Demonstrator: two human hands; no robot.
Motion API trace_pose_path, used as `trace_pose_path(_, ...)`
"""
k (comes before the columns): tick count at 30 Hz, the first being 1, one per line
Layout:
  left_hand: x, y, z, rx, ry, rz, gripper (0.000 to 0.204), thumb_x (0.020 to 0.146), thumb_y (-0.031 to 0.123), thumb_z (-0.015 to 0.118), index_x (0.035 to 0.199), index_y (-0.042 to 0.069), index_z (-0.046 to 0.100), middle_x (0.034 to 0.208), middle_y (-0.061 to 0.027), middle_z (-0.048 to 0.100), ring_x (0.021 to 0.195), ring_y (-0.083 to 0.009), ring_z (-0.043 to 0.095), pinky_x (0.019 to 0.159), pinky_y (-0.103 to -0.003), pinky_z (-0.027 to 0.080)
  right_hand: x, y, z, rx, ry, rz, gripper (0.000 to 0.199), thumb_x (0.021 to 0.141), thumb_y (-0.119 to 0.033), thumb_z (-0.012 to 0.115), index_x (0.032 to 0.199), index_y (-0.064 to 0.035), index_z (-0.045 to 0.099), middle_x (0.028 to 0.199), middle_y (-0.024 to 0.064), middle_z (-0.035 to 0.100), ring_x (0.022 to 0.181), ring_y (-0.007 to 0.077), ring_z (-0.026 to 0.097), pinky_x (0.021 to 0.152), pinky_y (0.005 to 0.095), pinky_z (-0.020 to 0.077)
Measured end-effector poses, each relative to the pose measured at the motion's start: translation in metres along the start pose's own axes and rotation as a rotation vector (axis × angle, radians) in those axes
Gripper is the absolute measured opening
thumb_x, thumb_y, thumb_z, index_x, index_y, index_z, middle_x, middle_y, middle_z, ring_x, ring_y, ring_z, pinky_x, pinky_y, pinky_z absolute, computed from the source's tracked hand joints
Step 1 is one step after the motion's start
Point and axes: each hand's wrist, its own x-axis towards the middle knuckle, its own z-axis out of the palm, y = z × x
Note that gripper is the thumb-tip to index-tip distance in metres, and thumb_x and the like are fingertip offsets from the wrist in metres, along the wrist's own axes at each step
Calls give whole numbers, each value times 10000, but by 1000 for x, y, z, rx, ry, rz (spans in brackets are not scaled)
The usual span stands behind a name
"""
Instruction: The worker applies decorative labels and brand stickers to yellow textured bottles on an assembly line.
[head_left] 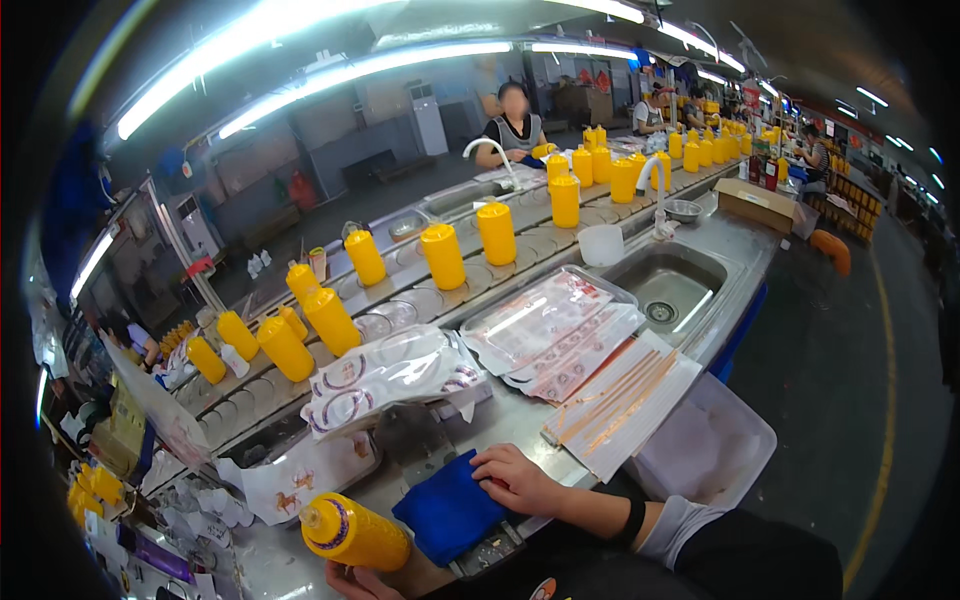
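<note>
A yellow ceramic-looking bottle [358, 533] with a patterned purple band near its top leans at the bench's near edge. My left hand [357, 582] grips it low down, mostly hidden behind the bottle and cut by the lower edge. Just right of it lies a folded blue cloth [450, 510] on the metal bench. My right hand [515, 478] is on the cloth's far right corner, fingers curled over and pressed into it. Beyond the cloth, decal sheets under clear film [385, 375] lie stacked, with another decal sheet [300, 485] nearer the bottle.
More yellow bottles [443, 256] stand along the conveyor [530, 262]. To the right are printed sheets [560, 330], a striped sheet with orange strips [625, 405], a sink [668, 285] and a white tub [715, 440]. Across the line a co-worker [515, 130] handles a yellow piece.
</note>
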Motion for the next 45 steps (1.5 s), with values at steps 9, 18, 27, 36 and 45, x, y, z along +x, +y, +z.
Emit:
trace_pose_path(9,0,5,7,47,-9,6,411,1042,276,379,1355,17,319,1318,-180,447,1261,-285,459,1097,-383,333,5,2,-3,-8,20,-27,153,834,-59,634,983,-24,630,1140,117,597,1128,324,505,971,393,427)
trace_pose_path(18,2,5,8,11,-25,19,401,1042,257,378,1352,9,320,1319,-172,445,1242,-270,470,1070,-374,348,9,3,-6,4,12,-30,150,827,-49,640,975,-21,630,1131,119,596,1122,326,507,961,392,431)
trace_pose_path(27,5,2,11,28,10,56,397,1039,239,378,1349,-5,334,1306,-172,452,1220,-263,473,1045,-365,356,11,7,-5,33,3,-5,153,827,-48,640,977,-18,630,1137,123,596,1129,326,506,969,392,429)
trace_pose_path(36,-4,4,1,-12,-25,9,415,1034,244,390,1355,-11,325,1305,-178,451,1219,-265,461,1050,-375,346,3,2,-3,40,1,-2,156,825,-54,646,977,-25,629,1134,126,593,1118,328,508,964,393,428)
trace_pose_path(45,3,1,18,-68,25,67,435,963,180,536,1309,-46,401,1228,-172,491,1117,-262,497,991,-381,383,10,8,-7,-29,18,-18,231,781,25,640,1008,-15,630,1119,161,612,1075,341,545,942,414,435)
